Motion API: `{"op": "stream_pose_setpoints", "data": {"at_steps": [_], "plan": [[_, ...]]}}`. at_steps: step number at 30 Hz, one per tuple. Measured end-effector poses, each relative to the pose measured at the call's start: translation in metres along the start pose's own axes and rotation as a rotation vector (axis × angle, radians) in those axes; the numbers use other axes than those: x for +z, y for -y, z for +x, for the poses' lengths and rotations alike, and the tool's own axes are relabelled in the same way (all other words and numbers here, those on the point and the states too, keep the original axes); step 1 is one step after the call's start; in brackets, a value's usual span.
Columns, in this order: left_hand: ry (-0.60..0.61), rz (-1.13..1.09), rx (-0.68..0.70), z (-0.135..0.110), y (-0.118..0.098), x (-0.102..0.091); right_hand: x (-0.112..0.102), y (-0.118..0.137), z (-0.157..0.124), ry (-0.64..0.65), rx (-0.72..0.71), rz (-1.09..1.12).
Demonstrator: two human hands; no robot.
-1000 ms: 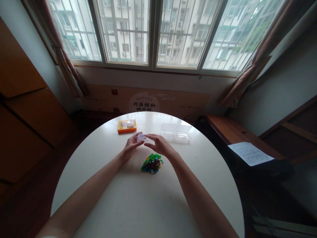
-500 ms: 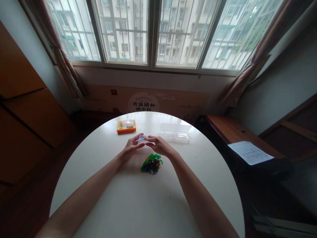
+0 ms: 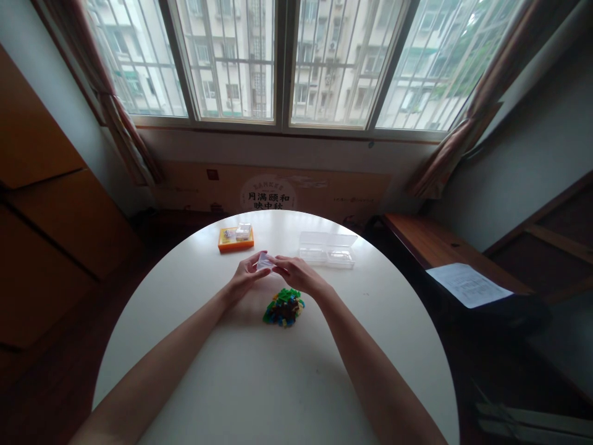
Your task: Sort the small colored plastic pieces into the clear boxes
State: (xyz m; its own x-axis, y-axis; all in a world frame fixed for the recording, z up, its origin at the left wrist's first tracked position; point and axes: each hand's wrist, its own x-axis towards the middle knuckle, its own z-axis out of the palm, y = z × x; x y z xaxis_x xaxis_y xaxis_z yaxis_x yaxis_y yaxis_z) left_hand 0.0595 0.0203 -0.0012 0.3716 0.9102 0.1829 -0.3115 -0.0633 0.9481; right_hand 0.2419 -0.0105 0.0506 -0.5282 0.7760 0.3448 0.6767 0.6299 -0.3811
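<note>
Both hands meet above the round white table (image 3: 259, 377). My left hand (image 3: 243, 278) and my right hand (image 3: 299, 274) pinch a small clear plastic box (image 3: 265, 261) between their fingertips, held just above the tabletop. Just in front of the hands lies a small pile of green, blue and dark building bricks (image 3: 284, 307). Whether the little box is open or closed I cannot make out.
An orange box (image 3: 235, 240) with a small clear case on top sits at the far left of the table. An open clear plastic case (image 3: 328, 249) lies at the far right. A wooden bench (image 3: 445, 253) with a paper sheet (image 3: 467, 284) stands to the right.
The hands have drawn slightly closer around the small clear box, and my right fingers have curled more tightly onto it. The brick pile has not moved.
</note>
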Motion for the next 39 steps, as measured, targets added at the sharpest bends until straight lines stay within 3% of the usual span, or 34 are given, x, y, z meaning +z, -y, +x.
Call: {"op": "stream_pose_setpoints", "data": {"at_steps": [5,14,28,34,39], "plan": [[-0.048,-0.013,-0.013,0.001,0.001,0.0,-0.002,-0.001,0.0,-0.051,0.009,0.073],[0.006,-0.012,-0.105,-0.004,-0.002,0.001,0.003,0.0,-0.001,-0.042,0.079,0.086],[0.033,-0.057,-0.067,-0.006,-0.003,0.002,0.003,-0.001,0.001,-0.003,0.002,-0.021],[-0.025,-0.093,-0.024,-0.003,-0.003,0.002,0.007,-0.003,0.003,-0.108,-0.003,0.12],[-0.089,-0.186,0.066,0.001,-0.003,0.005,0.012,-0.006,0.004,-0.212,0.078,0.235]]}}
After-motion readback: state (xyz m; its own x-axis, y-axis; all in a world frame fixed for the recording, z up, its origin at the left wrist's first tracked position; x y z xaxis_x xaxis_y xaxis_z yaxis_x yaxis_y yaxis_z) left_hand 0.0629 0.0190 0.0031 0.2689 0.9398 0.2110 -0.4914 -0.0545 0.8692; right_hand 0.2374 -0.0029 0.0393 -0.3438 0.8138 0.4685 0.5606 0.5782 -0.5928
